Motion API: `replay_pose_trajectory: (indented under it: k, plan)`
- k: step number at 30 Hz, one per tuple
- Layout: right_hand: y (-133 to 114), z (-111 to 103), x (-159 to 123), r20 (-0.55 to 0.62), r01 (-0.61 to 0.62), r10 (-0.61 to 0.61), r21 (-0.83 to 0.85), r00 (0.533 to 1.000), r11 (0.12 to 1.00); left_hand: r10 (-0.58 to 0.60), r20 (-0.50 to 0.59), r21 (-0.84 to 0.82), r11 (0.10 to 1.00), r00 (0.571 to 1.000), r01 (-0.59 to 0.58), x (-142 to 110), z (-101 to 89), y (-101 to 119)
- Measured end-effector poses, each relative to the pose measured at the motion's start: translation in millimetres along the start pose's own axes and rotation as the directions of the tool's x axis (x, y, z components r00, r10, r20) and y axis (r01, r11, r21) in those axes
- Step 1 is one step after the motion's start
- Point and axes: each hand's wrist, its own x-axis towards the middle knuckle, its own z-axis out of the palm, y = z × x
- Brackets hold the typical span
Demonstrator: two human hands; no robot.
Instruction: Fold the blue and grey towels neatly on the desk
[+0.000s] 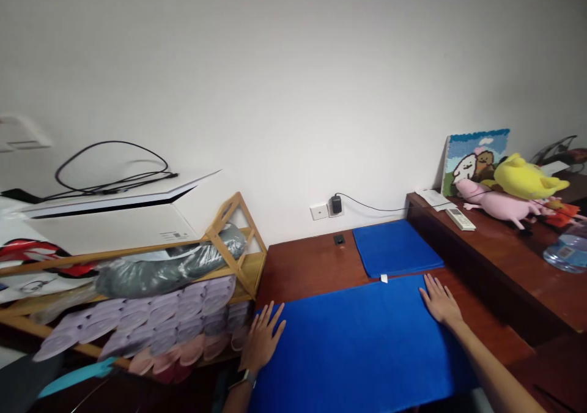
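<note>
A large blue cloth (353, 346) lies spread out flat over the near part of a reddish-brown wooden desk (302, 266). My left hand (262, 336) rests on the cloth's left edge, palm down with the fingers spread. On the right, my right hand (440, 300) lies flat near the cloth's far right corner, its fingers apart. Just beyond is a folded blue cloth (394, 248), with a small white tag (384, 278) between the two cloths. Neither hand grips anything.
Left of the desk stands a wooden rack (247, 266) with several slippers (156, 315) and a white box (119, 226). A raised ledge at right bears a remote control (460, 219), plush toys (499, 202), a picture (479, 156) and a plastic bottle (567, 254). A black plug (336, 204) sits in the wall.
</note>
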Motion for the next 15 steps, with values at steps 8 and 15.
replay_pose_trajectory:
  k: [8,15]
  plan:
    - [2.9,-4.8,14.1,-0.058,0.012,0.002,0.237,0.998,0.972,0.029,-0.111,-0.001,1.0,0.993,-0.03,0.8,-12.4,1.5]
    - [28.4,-21.0,60.3,-0.111,-0.087,0.18,0.566,0.977,0.82,0.167,-0.36,-0.064,0.977,0.918,-0.203,-1.7,-56.9,127.5]
